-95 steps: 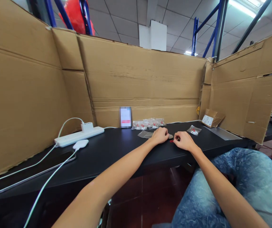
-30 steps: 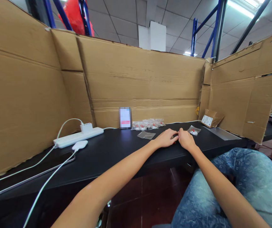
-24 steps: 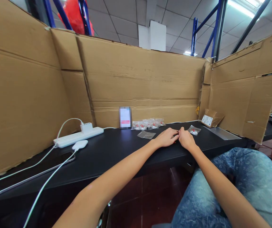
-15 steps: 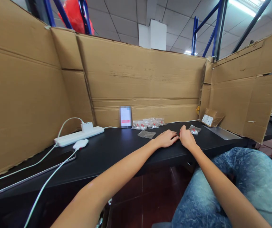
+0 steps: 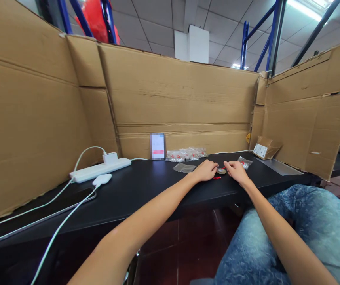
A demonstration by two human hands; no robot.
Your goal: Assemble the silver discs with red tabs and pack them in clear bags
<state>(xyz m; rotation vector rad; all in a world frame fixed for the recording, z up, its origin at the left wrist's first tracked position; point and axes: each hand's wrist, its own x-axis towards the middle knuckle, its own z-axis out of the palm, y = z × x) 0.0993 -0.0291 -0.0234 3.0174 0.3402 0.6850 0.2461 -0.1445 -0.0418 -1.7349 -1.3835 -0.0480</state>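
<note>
Between my hands on the black table lies a small round pale disc [image 5: 221,171] with red cord at its upper edge. My right hand [image 5: 236,171] comes from the right, thumb and fingers pinched at the red cord [image 5: 223,168]. My left hand [image 5: 207,171] rests on the tabletop at the disc's left, fingers curled; whatever is under its fingertips is hidden. A short loose red piece [image 5: 217,178] lies just in front of the disc. Beyond my right hand sits a small clear bag [image 5: 245,162] with something red and white inside. A flat clear bag [image 5: 184,168] lies behind my left wrist.
Several clear bags with red bits [image 5: 186,154] are lined up at the back, beside a propped phone [image 5: 158,146]. A power strip [image 5: 100,169] with cables and a dark tablet [image 5: 45,213] lie left. An opened brown packet [image 5: 266,147] stands right. Cardboard walls [image 5: 184,95] enclose the table.
My hands have moved slightly apart, and my right hand has turned lower and flatter. The round disc and the loose red piece, hidden before, now show between them.
</note>
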